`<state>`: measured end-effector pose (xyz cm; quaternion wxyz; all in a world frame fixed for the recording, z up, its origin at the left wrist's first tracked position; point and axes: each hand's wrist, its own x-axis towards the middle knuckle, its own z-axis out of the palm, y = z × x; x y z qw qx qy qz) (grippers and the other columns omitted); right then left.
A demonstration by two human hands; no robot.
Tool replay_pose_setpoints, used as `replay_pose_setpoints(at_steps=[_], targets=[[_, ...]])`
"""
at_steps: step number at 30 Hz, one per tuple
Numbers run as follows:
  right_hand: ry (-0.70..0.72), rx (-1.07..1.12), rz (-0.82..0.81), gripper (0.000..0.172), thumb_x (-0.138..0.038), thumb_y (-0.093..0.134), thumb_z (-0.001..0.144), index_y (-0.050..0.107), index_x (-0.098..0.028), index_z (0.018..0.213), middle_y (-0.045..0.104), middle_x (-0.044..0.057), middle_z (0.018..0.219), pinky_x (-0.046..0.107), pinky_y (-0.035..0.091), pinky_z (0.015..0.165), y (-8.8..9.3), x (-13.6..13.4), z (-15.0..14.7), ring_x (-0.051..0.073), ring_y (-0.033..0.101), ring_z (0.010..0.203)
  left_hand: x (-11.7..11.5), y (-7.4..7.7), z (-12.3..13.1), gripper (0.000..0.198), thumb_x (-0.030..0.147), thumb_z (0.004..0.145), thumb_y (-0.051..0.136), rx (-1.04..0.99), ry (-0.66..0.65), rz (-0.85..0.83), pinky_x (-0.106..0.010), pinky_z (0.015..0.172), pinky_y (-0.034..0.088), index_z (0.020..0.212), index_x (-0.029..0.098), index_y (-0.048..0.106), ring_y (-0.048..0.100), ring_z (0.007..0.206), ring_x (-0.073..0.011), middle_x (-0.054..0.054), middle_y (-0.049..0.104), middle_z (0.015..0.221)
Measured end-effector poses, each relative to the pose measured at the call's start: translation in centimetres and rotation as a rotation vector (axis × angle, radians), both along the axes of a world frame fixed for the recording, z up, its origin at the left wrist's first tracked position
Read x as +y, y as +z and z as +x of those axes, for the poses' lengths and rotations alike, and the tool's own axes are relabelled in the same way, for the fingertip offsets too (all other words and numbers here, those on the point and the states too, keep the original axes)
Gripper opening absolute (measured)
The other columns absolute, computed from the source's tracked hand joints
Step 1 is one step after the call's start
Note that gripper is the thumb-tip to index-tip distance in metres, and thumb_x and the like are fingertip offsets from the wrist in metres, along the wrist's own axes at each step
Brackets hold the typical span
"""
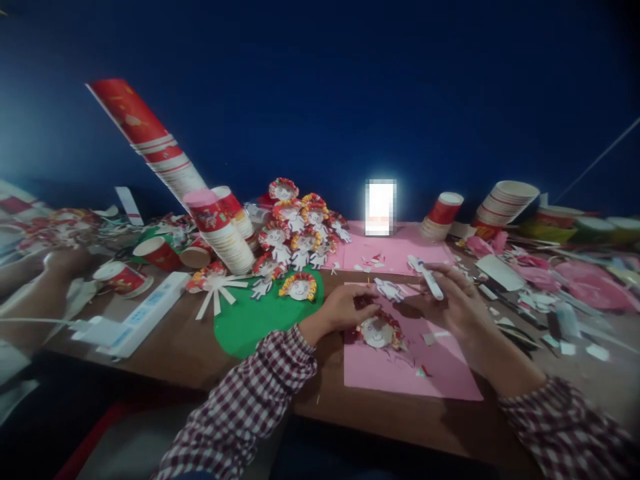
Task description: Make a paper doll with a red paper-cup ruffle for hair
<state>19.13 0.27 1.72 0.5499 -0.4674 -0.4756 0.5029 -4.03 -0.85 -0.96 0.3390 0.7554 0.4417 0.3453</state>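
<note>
My left hand reaches over the pink sheet, its fingers curled and pinching the edge of a white paper cutout shaped like a small body. Just below those fingers lies a paper-cup face, with a drawn smile and a red and yellow fringe, on the pink sheet. In my right hand is a white pen-like tube, gripped between thumb and fingers and tilted. A pale piece at its far end is blurred. Small scraps and dark marks lie on the sheet near the face.
Several paper-face dolls are heaped behind a green sheet. Tall paper-cup stacks lean at left, near a white power strip. Paper scraps and pink paper clutter the right. Another person's arm rests at far left.
</note>
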Motion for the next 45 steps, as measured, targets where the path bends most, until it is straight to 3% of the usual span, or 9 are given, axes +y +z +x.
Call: replay_pose_setpoints(at_steps=[3, 6, 12, 18, 25, 36, 45], targets=[[0.047, 0.135, -0.132, 0.045, -0.040, 0.081, 0.061, 0.064, -0.024, 0.100, 0.064, -0.002, 0.076, 0.021, 0.046, 0.046, 0.2, -1.1, -1.6, 0.008, 0.052, 0.052, 0.0, -0.3, 0.0, 0.030, 0.036, 0.079, 0.067, 0.012, -0.016, -0.001, -0.022, 0.064, 0.051, 0.099, 0.014, 0.072, 0.065, 0.070, -0.0142, -0.007, 0.073, 0.084], [0.082, 0.117, -0.054, 0.050, -0.036, 0.085, 0.057, 0.062, -0.023, 0.099, 0.064, -0.001, 0.079, 0.024, 0.051, 0.052, -0.1, -1.6, -2.4, 0.011, 0.057, 0.060, 0.0, -0.4, 0.0, 0.030, 0.036, 0.079, 0.067, 0.021, -0.022, -0.011, -0.021, 0.061, 0.050, 0.099, 0.015, 0.072, 0.064, 0.067, -0.0138, -0.006, 0.072, 0.081], [0.016, -0.024, 0.091, 0.027, -0.045, 0.068, 0.078, 0.055, -0.021, 0.083, 0.046, -0.006, 0.059, 0.023, 0.041, 0.046, -1.4, -2.7, -3.3, 0.010, 0.043, 0.049, 0.0, -0.7, 0.1, 0.029, 0.030, 0.077, 0.068, 0.022, 0.003, -0.028, -0.021, 0.062, 0.051, 0.101, 0.014, 0.072, 0.065, 0.067, -0.0131, -0.006, 0.073, 0.082], [0.013, -0.273, 0.212, 0.018, -0.039, 0.052, 0.090, 0.051, -0.021, 0.086, 0.045, -0.004, 0.065, 0.023, 0.037, 0.050, -1.7, -3.8, -3.1, 0.011, 0.040, 0.054, 0.1, -0.7, 0.1, 0.026, 0.030, 0.077, 0.067, -0.005, -0.030, -0.054, -0.022, 0.063, 0.052, 0.097, 0.014, 0.073, 0.066, 0.069, -0.0149, -0.006, 0.074, 0.082], [0.112, -0.564, 0.275, 0.018, -0.032, 0.048, 0.091, 0.050, -0.019, 0.079, 0.050, -0.001, 0.068, 0.025, 0.040, 0.061, -0.9, -4.1, -3.1, 0.013, 0.046, 0.063, 0.3, -1.4, 0.1, 0.024, 0.029, 0.076, 0.067, -0.034, -0.013, -0.090, -0.024, 0.064, 0.054, 0.094, 0.014, 0.073, 0.068, 0.070, -0.0158, -0.008, 0.075, 0.083], [0.177, -0.603, 0.265, 0.017, -0.032, 0.044, 0.091, 0.050, -0.020, 0.082, 0.049, -0.002, 0.065, 0.025, 0.038, 0.060, -1.2, -4.1, -3.1, 0.014, 0.047, 0.062, 0.5, -1.4, 0.2, 0.023, 0.014, 0.071, 0.066, -0.054, 0.013, -0.102, -0.025, 0.068, 0.057, 0.092, 0.016, 0.074, 0.070, 0.072, -0.0153, -0.005, 0.076, 0.085], [0.175, -0.647, 0.268, 0.016, -0.031, 0.045, 0.091, 0.052, -0.019, 0.081, 0.052, -0.002, 0.063, 0.025, 0.039, 0.060, -1.3, -4.0, -3.0, 0.014, 0.049, 0.060, 0.6, -1.9, 0.2, 0.025, 0.013, 0.069, 0.066, -0.062, 0.012, -0.112, -0.027, 0.071, 0.058, 0.093, 0.015, 0.074, 0.071, 0.075, -0.0167, -0.007, 0.076, 0.088]])
